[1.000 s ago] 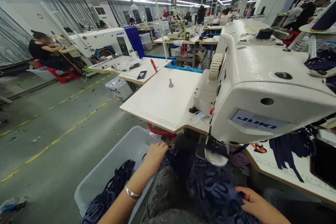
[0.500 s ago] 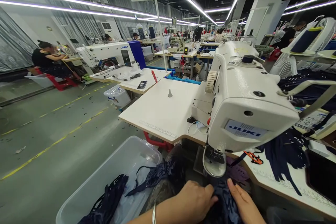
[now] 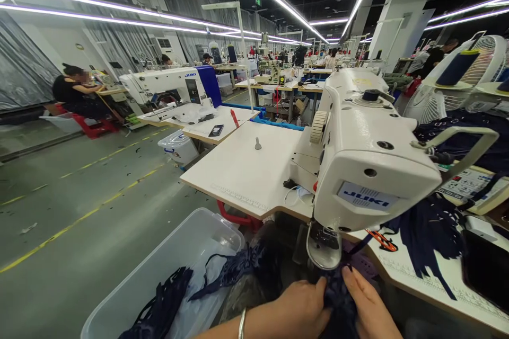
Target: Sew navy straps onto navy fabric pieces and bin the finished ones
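Observation:
Bunched dark navy fabric (image 3: 338, 302) lies right below the head of a white sewing machine (image 3: 358, 159), its upper end at the machine's rounded metal guard (image 3: 324, 254). My left hand (image 3: 304, 304), with a silver bangle at the wrist, is closed on the fabric's left side. Opposite it, my right hand (image 3: 369, 304) pinches the fabric's right edge, thumb towards the guard. The needle area is hidden behind the guard. Another navy piece with a thin strap (image 3: 242, 267) drapes over the bin beside my left arm.
At lower left a translucent plastic bin (image 3: 159, 254) holds navy strips (image 3: 167, 296). On the right of the worktable are navy straps (image 3: 429, 243), orange-handled snips (image 3: 384, 240) and a black phone (image 3: 485, 270). A second sewing machine (image 3: 167, 87) stands beyond the table; a person (image 3: 75, 90) sits far left.
The camera view has tilted slightly. My right hand has shifted a little left, and its thumb now presses at the fabric's upper edge. My left hand keeps its hold, slightly lower.

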`<action>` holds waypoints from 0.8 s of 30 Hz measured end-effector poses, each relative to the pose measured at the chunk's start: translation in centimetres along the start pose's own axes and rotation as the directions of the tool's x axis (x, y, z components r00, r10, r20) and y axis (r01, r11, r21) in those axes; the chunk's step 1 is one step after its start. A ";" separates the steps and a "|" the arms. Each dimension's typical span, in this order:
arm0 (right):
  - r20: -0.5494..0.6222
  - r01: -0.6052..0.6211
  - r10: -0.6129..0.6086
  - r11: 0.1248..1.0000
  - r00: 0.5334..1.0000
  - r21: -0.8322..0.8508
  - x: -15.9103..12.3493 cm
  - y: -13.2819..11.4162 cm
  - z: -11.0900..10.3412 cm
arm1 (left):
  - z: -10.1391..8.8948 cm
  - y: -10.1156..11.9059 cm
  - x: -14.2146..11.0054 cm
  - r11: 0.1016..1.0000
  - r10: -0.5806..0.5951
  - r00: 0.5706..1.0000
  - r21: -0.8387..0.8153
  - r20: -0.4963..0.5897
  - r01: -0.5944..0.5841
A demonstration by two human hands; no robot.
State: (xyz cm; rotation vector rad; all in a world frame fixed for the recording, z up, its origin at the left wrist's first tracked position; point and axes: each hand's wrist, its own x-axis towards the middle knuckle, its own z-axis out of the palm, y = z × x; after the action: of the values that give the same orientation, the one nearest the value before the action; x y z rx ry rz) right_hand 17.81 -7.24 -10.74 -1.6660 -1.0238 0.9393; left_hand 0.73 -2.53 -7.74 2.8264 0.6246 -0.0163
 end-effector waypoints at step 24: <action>0.138 0.658 -0.705 0.548 0.695 -0.517 -0.2 -6.3 -1.5 | -8.4 -2.7 -1.2 0.998 0.016 0.794 -0.042 -0.608 -0.053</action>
State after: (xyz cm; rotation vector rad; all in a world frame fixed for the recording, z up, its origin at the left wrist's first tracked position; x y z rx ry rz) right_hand 17.75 -6.53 -4.35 -1.4732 -1.8178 0.0280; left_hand -1.89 1.39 -0.13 2.7569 0.6740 0.9413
